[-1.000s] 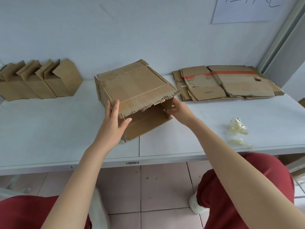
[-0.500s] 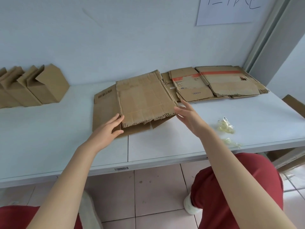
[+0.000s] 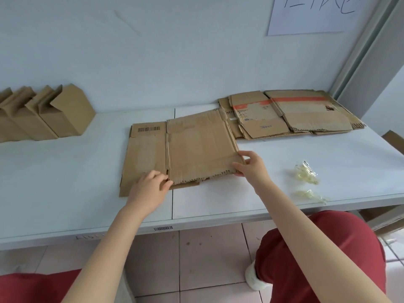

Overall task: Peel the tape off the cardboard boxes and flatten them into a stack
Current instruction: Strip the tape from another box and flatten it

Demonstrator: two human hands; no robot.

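Pinching the near edge of a flattened box with the left hand, fingers curled over its ragged rim. Gripping its near right corner with the right hand, thumb on top. Lying flat in the middle of the table, far right corner against a stack of flat cardboard. At far left, upright boxes; at near right, crumpled tape.

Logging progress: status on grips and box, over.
Left grip, right grip pinch the box near edge. Box flat on table. Stack right of it, nothing blocking.
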